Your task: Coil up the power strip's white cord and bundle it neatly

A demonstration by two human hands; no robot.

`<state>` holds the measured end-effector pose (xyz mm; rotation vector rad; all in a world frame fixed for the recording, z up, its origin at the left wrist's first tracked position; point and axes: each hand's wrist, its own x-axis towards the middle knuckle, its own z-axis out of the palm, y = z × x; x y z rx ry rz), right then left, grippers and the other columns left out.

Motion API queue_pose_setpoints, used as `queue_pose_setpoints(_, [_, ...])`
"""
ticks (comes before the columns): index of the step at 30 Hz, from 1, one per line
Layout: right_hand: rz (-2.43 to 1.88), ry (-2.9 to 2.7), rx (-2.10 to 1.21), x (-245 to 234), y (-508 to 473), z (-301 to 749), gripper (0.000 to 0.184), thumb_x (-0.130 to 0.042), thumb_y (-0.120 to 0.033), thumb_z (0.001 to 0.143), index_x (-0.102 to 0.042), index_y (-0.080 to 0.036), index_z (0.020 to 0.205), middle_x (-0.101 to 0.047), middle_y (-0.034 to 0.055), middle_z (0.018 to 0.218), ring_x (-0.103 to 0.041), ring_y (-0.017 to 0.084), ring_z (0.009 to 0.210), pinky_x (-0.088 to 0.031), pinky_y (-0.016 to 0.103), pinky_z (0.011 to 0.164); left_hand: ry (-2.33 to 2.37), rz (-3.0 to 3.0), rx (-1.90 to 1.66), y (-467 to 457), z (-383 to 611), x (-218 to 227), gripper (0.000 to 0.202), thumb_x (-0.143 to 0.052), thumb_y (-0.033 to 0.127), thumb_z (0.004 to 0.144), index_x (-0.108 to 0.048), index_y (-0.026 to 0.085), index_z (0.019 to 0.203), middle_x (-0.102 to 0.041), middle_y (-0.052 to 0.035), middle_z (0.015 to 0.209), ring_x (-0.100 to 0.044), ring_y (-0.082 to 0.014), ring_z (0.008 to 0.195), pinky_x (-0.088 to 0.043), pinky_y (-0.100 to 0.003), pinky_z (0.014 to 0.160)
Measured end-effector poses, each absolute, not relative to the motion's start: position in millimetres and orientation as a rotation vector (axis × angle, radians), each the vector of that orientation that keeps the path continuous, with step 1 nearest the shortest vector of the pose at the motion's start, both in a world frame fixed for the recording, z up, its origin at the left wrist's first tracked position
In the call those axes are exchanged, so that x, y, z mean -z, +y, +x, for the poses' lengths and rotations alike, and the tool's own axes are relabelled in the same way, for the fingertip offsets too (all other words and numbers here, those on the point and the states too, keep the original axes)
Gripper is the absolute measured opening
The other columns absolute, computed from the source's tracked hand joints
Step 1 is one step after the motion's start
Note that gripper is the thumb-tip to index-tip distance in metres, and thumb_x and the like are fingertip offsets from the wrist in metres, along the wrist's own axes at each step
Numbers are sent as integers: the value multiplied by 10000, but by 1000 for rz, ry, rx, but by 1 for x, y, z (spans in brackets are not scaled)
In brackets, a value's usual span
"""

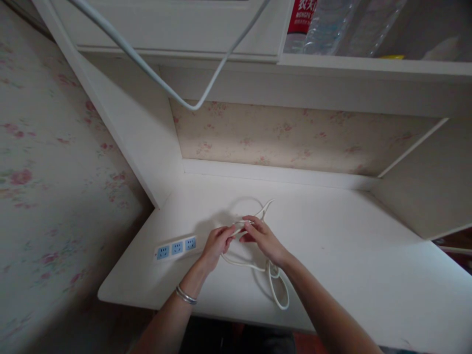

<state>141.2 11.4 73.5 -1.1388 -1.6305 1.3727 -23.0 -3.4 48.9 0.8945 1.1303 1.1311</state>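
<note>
Both hands meet over the middle of a white desk [350, 255]. My left hand [217, 243] pinches a thin white cord [275, 290] with its fingers closed; a silver bracelet sits on that wrist. My right hand [263, 238] is curled round the same cord a little to the right. The cord loops on the desk beyond my fingers and trails back under my right wrist toward the front edge. A white power strip [176, 247] with three blue sockets lies just left of my left hand.
A thick white cable [147, 69] hangs in a V from above, in front of the upper cabinet. Water bottles [324, 24] stand on the shelf at top right. Floral wallpaper covers the left wall and the back of the alcove.
</note>
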Motion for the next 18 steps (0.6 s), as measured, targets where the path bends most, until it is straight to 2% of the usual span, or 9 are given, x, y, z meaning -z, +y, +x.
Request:
queue_pose_setpoints(4, [-1156, -1585, -1307, -69, 20, 135, 311, -632, -475, 778, -569, -192, 890, -625, -10, 697, -612, 138, 653, -491, 278, 635, 1187, 874, -1137, -3, -26, -49, 425, -629, 558, 710, -560, 144, 642, -294, 88, 471, -221, -45, 419, -127, -219, 419])
queue_pose_setpoints(7, [-1142, -1465, -1329, -74, 19, 142, 304, -652, -468, 764, -583, -181, 838, -644, 7, 698, -613, 136, 662, -503, 286, 658, 1249, 933, -1147, -2, -26, -51, 480, -566, 605, 741, -625, 129, 716, -304, 77, 482, -256, -61, 440, -164, -222, 439])
queue_pose_setpoints(10, [-1130, -1277, -1316, -84, 19, 162, 303, -696, -447, 733, -603, -175, 828, -660, 20, 729, -627, 137, 688, -530, 316, 727, 1292, 992, -1119, 0, -31, -51, 535, -500, 644, 766, -642, 131, 712, -337, 58, 498, -280, -72, 456, -174, -224, 451])
queue_pose_setpoints(14, [-1142, -953, -1143, -96, 28, 224, 304, -796, -373, 630, -633, -176, 794, -652, 10, 745, -632, 120, 686, -564, 303, 745, 1369, 987, -1256, 4, -50, -43, 488, -591, 625, 717, -479, 172, 574, -238, 82, 496, -226, -63, 446, -150, -217, 438])
queue_pose_setpoints(16, [-1139, -785, -994, -98, 35, 268, 315, -846, -302, 546, -641, -172, 747, -639, 10, 757, -634, 119, 700, -581, 277, 731, 1366, 922, -1335, 7, -63, -38, 506, -626, 612, 696, -379, 191, 562, -202, 92, 511, -195, -57, 439, -134, -212, 425])
queue_pose_setpoints(18, [-1133, -653, -848, -98, 42, 313, 265, -851, -218, 522, -646, -167, 682, -625, 26, 772, -636, 118, 709, -587, 252, 720, 1355, 877, -1374, 8, -70, -34, 511, -625, 605, 703, -341, 199, 577, -186, 96, 524, -174, -53, 435, -125, -207, 416])
